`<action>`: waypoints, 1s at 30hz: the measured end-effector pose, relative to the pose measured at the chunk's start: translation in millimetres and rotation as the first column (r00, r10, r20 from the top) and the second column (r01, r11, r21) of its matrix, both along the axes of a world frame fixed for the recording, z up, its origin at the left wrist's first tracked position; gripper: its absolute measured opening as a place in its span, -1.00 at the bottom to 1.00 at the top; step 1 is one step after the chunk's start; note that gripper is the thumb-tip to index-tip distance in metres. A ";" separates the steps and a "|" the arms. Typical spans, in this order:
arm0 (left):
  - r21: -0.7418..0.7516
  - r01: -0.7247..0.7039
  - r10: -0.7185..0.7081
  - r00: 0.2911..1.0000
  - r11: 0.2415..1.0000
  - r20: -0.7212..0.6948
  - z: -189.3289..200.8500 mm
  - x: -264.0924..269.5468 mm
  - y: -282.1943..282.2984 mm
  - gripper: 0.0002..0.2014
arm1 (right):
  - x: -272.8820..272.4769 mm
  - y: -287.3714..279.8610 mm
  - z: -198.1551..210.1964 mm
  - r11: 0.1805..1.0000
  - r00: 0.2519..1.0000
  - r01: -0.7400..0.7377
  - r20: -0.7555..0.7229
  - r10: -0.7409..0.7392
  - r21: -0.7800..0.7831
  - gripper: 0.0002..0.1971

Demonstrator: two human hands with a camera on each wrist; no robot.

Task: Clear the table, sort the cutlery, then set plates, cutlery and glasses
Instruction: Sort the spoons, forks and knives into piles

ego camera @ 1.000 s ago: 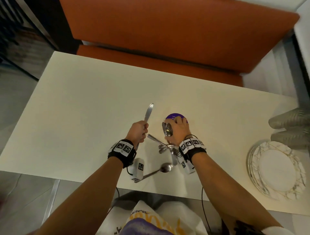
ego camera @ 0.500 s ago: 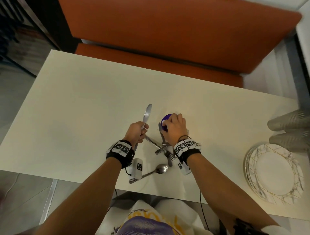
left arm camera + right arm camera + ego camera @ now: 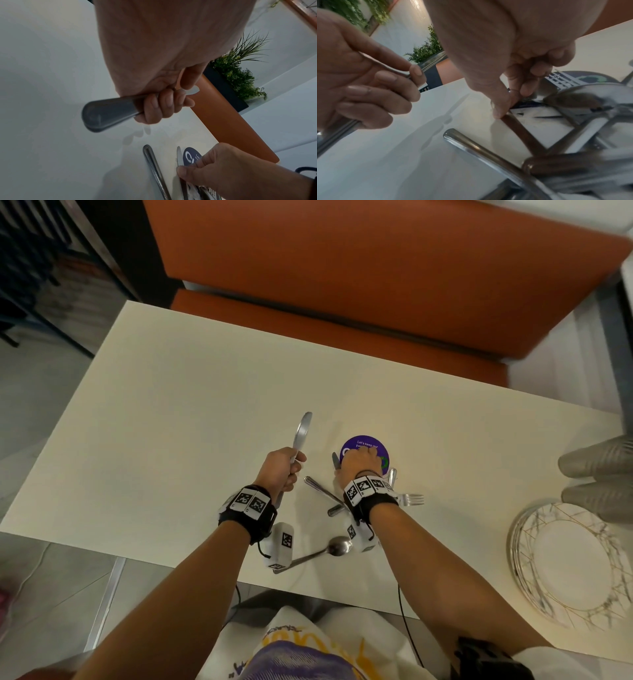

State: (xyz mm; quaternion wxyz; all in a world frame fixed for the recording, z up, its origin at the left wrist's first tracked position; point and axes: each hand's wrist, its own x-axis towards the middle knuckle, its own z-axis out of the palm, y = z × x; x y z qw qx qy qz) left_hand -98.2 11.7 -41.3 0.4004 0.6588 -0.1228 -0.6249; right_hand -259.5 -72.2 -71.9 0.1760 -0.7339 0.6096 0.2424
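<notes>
My left hand (image 3: 281, 470) grips a table knife (image 3: 303, 429) by its handle (image 3: 106, 116), blade pointing away over the cream table (image 3: 171, 422). My right hand (image 3: 358, 463) is down on a pile of cutlery beside a round purple coaster (image 3: 359, 445). Its thumb and forefinger pinch the blade of a second knife (image 3: 178, 155) that lies flat next to the coaster (image 3: 190, 155). In the right wrist view this knife (image 3: 522, 131) runs from the right hand (image 3: 508, 105) toward the camera. A fork (image 3: 412, 499) and a long handle (image 3: 320, 491) lie by that wrist; a spoon (image 3: 339, 546) lies nearer me.
A stack of marbled white plates (image 3: 568, 563) sits at the table's right front edge. Grey glasses (image 3: 599, 460) lie on their sides behind it. An orange bench (image 3: 342, 285) runs along the far side. The table's left half is bare.
My right hand held a spoon up a second ago; now it is lower, pinching the knife blade beside the coaster, which shows more. My left hand has kept its knife.
</notes>
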 end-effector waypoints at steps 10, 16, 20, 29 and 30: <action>0.015 0.005 -0.005 1.000 1.000 -0.015 -1.8 1.6 -5.7 -0.76 | 17.9 10.4 9.2 0.999 0.999 0.033 -0.036 -0.033 0.000 -0.59; 0.020 0.014 -0.013 1.000 1.000 -0.012 -1.7 4.7 -8.8 -0.75 | 22.6 7.5 5.9 0.995 0.994 0.097 0.044 -0.097 0.005 -0.62; 0.019 0.022 -0.022 1.000 1.000 -0.006 -0.6 6.4 -9.5 -0.75 | 23.0 5.8 2.4 0.992 0.987 0.122 0.104 -0.123 0.015 -0.64; -0.013 -0.006 0.006 1.000 1.000 -0.002 1.2 10.1 -7.8 -0.72 | 14.5 -6.7 5.7 0.960 0.878 0.275 0.394 -0.271 0.048 -0.64; -0.022 -0.003 0.003 1.000 1.000 0.003 2.2 10.5 -7.8 -0.72 | 11.9 -9.4 10.7 0.955 0.848 0.295 0.450 -0.281 0.041 -0.68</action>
